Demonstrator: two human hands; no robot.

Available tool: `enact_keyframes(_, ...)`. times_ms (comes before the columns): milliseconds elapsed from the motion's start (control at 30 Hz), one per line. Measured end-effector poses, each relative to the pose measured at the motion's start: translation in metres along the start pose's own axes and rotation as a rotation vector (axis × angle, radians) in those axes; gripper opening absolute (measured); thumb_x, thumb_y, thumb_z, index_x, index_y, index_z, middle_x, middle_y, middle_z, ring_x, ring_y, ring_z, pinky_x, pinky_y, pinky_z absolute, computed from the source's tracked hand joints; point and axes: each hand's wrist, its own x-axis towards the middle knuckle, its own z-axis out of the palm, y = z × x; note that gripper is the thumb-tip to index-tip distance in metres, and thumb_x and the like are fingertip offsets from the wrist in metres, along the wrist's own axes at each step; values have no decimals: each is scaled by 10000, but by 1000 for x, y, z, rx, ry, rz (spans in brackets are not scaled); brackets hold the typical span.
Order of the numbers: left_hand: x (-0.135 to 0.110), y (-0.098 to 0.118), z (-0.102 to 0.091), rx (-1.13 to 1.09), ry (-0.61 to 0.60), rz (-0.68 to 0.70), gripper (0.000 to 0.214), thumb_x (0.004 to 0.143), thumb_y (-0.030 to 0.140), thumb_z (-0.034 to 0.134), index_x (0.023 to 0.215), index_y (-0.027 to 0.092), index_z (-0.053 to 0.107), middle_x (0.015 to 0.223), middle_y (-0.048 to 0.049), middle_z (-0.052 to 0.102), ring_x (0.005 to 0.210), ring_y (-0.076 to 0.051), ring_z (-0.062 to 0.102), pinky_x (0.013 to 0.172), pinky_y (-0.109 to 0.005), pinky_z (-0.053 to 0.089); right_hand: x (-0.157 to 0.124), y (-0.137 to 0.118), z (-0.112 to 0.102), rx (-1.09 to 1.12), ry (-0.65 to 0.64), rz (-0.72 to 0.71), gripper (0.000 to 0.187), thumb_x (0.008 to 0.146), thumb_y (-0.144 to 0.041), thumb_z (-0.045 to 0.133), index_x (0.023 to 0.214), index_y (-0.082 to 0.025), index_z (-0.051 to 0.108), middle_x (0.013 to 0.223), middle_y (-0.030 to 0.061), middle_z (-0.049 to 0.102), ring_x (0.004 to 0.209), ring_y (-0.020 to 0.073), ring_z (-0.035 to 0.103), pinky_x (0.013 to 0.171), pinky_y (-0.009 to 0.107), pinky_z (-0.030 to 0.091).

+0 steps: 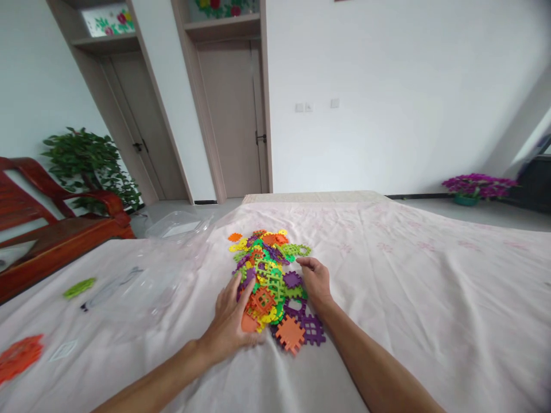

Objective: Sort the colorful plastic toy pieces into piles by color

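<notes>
A heap of bright plastic building tiles lies in the middle of the sheet-covered bed, piled rather than spread. The left hand lies open and flat, palm down, pressing on the near left edge of the heap. The right hand rests against its right side, fingers loosely bent and gripping nothing. Set on either flank like this, the hands seem to hem the loose pieces in. An empty clear plastic bag lies slack just left of the heap, likely what the tiles came in. A green tile and an orange one lie well apart at far left
</notes>
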Motion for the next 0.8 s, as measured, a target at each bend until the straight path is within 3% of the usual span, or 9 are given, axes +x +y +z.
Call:
enact_keyframes(133,41,26,19,16,70,25,1038,656,725,649,1520,298,265,1619,-150,77,1461,-433,73,1119,-648,128,3,-3,-10,-65,44,-23,355,686,-233,444,898,-206,726,959,46,732,934,233,641,883,359,475)
enact_keyframes(233,66,46,26,5,140,14,938,718,721,592,1497,268,330,1608,-153,143,1463,-408,98,1127,-635,105,10,-1,-21,-113,52,-11,355,679,-225,445,892,-226,729,932,34,731,882,228,644,833,350,483)
enact_keyframes(367,96,56,14,-26,204,99,651,870,618,465,1443,314,416,1534,-77,368,1448,-343,197,1149,-602,80,25,8,-38,-73,120,26,356,659,-246,465,890,-198,732,882,50,733,864,251,646,790,348,487)
enact_keyframes(433,116,46,0,-31,284,73,503,949,517,351,1403,332,465,1489,-34,440,1437,-282,240,1175,-534,73,33,13,-46,-56,170,50,361,646,-251,470,888,-181,729,889,64,734,875,259,649,809,355,487)
enact_keyframes(500,143,25,-13,-13,343,-122,499,968,483,283,1363,286,516,1471,-60,457,1419,-274,275,1172,-506,105,38,18,-50,-69,180,53,358,647,-248,468,885,-180,727,912,68,733,899,257,651,848,358,480)
enact_keyframes(567,171,-4,-21,27,260,-375,551,937,554,299,1353,273,526,1485,-97,429,1413,-331,267,1140,-565,125,40,21,-51,-109,151,44,357,664,-244,460,893,-193,729,926,61,734,915,254,651,867,362,474)
enact_keyframes(633,195,-34,-23,27,219,-498,654,897,630,292,1378,239,504,1476,-175,418,1390,-420,282,1075,-670,145,40,24,-49,-160,114,45,356,681,-242,456,904,-211,733,926,51,736,908,255,651,856,368,475)
enact_keyframes(700,211,-59,-20,4,76,-664,750,858,707,234,1451,280,401,1533,-174,333,1399,-446,263,1055,-685,163,39,24,-47,-192,94,57,353,689,-242,463,909,-225,737,920,47,738,901,259,649,833,368,480)
enact_keyframes(800,227,-79,-12,-26,-12,-654,812,857,708,155,1497,237,318,1515,-216,357,1336,-461,375,1002,-693,246,37,21,-46,-225,81,78,353,695,-242,468,922,-226,737,918,42,741,902,255,648,811,355,485)
